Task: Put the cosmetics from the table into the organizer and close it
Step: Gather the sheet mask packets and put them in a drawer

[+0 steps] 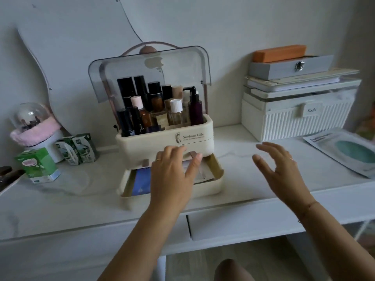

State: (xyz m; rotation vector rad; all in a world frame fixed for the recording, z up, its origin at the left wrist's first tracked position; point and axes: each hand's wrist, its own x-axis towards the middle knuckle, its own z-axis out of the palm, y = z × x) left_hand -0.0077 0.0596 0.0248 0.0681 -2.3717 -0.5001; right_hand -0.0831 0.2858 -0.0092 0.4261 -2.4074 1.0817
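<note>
White counter [243, 175] against pale wall, with cream organizer [166, 138] at centre, lid [182, 63] raised over upright bottles [158, 104], bottom drawer [219, 179] pulled out. Left hand [172, 175] spread flat over packets in that drawer; right hand [282, 171] hovering well apart above counter, fingers loose, holding nothing. Seemingly mid-filling: sheet mask packet [343, 153] lying far right probably next, calling for a rightward reach, a flat slide into drawer, then drawer pushed in and lid lowered.
</note>
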